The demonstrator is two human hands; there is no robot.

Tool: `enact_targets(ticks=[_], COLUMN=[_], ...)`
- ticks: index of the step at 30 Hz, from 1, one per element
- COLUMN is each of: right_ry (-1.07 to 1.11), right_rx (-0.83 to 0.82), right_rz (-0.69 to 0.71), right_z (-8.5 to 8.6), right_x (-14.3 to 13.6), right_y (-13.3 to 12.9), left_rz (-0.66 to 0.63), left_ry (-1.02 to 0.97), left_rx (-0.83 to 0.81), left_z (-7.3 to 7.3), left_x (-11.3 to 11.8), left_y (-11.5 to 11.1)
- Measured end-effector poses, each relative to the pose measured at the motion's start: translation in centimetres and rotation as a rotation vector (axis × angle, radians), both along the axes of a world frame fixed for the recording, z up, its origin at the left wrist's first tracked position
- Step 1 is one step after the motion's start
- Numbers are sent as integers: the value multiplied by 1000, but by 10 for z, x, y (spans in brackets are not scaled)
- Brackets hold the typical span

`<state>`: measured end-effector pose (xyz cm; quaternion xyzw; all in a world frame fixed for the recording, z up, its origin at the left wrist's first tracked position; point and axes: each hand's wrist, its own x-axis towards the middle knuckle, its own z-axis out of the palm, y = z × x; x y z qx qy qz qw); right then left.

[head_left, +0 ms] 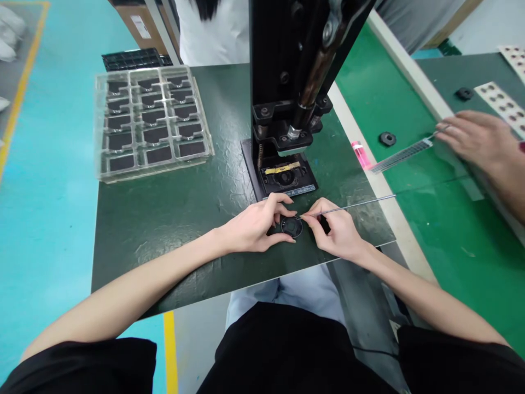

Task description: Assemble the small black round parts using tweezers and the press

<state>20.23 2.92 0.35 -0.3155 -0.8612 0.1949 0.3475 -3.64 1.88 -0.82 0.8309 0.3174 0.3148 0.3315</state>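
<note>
Between the curved fingers and thumb of the left hand (256, 225), held at its edges, a round black part (291, 227) lies on the counter (176, 219); just beside its right rim, the fingers of the right hand (337, 229) pinch a thin rod (365, 203). Beyond stands a black press (270, 60).

Left hand (255, 225) curves inward while right hand (339, 230) pinches.

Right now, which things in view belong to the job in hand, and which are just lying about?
Likely in the job:
round black part in the left hand
thin rod in the right hand
perhaps the press and clear tray

Apparently lying about:
cardboard box
pink item
</note>
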Motion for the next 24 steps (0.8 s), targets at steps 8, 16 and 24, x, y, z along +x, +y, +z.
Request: enact_targets(ticks=[8, 16, 24], right_ry=[-140, -157, 213], right_rx=[117, 145, 12], right_rz=[46, 35, -236], right_z=[9, 4, 18], right_x=[-4, -7, 1], right_y=[1, 0, -1], left_rz=[33, 54, 49], left_ry=[0, -3, -27], left_rx=[-41, -76, -98], left_z=[-2, -2, -1], left_x=[3, 6, 7], left_y=[-3, -3, -4])
